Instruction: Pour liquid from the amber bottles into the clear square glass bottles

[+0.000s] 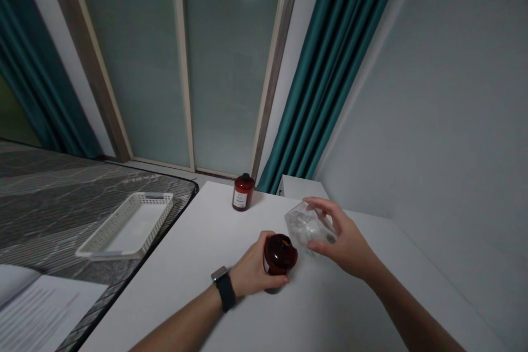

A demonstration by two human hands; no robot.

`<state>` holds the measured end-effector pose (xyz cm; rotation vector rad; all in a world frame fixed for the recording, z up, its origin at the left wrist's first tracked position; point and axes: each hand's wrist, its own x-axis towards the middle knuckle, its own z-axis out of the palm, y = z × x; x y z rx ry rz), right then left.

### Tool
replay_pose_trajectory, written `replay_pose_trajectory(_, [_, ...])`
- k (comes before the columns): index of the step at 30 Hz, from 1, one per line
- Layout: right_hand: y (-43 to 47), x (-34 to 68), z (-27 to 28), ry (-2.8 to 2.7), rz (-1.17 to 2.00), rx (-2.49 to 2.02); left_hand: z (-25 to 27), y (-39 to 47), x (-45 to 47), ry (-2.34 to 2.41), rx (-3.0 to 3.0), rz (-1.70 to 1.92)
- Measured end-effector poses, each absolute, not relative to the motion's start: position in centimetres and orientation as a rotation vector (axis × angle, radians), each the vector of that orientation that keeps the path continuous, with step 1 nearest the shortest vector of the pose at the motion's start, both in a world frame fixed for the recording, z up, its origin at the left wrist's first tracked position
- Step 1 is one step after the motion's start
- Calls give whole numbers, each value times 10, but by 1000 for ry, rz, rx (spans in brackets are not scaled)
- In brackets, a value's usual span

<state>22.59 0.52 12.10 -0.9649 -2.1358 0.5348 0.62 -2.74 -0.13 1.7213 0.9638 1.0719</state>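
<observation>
My left hand (251,274) is wrapped round a dark red-brown bottle (279,254) whose open neck shows no cap. The bottle is tilted over the white table, its mouth towards the clear container (304,225). That see-through plastic container, with angular sides, is gripped by my right hand (348,242) between thumb and fingers. Something pale or clear shows inside it, too unclear to name. A second red-brown bottle (241,193), with a black cap and a white label, stands upright farther back on the table.
The white table (190,264) meets a wall on the right. At the left, a white perforated basket (152,231) and an open book of printed pages (49,308) lie on a grey striped surface (41,192). A white cabinet (303,187) stands behind the table, near teal curtains (305,121).
</observation>
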Motion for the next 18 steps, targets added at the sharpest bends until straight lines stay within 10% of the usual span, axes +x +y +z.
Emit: replay_pose_trajectory(18, [19, 236, 43, -1584, 740, -932, -6, -23, 11, 988, 1740, 1053])
